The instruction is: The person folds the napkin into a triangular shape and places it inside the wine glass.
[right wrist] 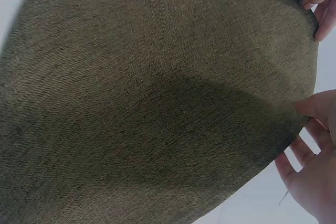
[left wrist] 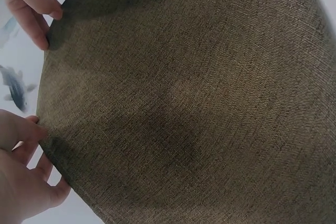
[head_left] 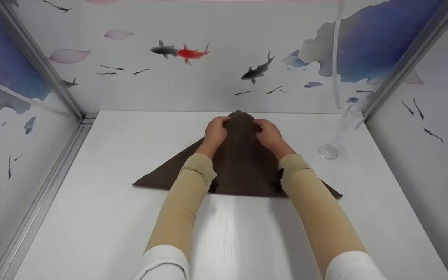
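A dark brown cloth napkin [head_left: 243, 163], folded into a wide triangle, lies on the white table with its long edge toward me. Its top point is lifted and bulges between my hands. My left hand [head_left: 215, 132] pinches the left edge near that point, and my right hand [head_left: 269, 133] pinches the right edge opposite. From the left wrist, the woven fabric [left wrist: 178, 93] fills most of the view, with left thumb above and fingers beneath the edge. In the right wrist view, the right hand [right wrist: 315, 156] holds the edge the same way.
A clear stemmed glass [head_left: 328, 151] stands on the table to the right of the napkin, near the back corner. White panels painted with fish [head_left: 191, 53] and petals enclose the table at the back and both sides, joined by grey metal frames [head_left: 68, 101].
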### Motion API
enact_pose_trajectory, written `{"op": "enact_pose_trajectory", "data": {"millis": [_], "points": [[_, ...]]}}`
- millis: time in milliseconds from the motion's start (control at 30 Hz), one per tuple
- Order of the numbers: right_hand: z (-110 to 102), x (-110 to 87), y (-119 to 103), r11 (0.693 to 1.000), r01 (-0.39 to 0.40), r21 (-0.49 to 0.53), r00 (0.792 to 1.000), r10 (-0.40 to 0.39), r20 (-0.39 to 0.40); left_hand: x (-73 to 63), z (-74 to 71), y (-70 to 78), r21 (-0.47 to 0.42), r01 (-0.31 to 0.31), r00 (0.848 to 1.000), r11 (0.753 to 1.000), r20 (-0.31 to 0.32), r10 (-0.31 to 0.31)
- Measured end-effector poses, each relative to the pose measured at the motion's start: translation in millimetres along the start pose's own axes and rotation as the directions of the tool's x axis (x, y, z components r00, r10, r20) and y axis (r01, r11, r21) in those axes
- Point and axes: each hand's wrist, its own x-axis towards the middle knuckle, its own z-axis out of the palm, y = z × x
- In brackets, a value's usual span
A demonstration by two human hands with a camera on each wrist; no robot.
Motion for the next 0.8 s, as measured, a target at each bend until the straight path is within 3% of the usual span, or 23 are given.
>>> {"op": "enact_pose_trajectory", "data": {"millis": [333,600,800], "points": [[4.6,21.0,4.6,0.998,-0.011,-0.058,0.999,0.013,0.037,16.1,7.7,-11.3,0.054,0.019,1.000,0.998,0.010,-0.020],[22.0,35.0,14.7,0.983,-0.011,-0.181,0.997,0.024,0.067,24.3,22.5,-25.9,0.098,0.014,1.000,0.995,0.006,-0.014],[33.5,41.5,24.9,0.966,-0.009,-0.257,0.989,0.046,0.139,30.7,33.1,-40.1,0.165,-0.001,0.998,0.986,0.058,-0.008]]}}
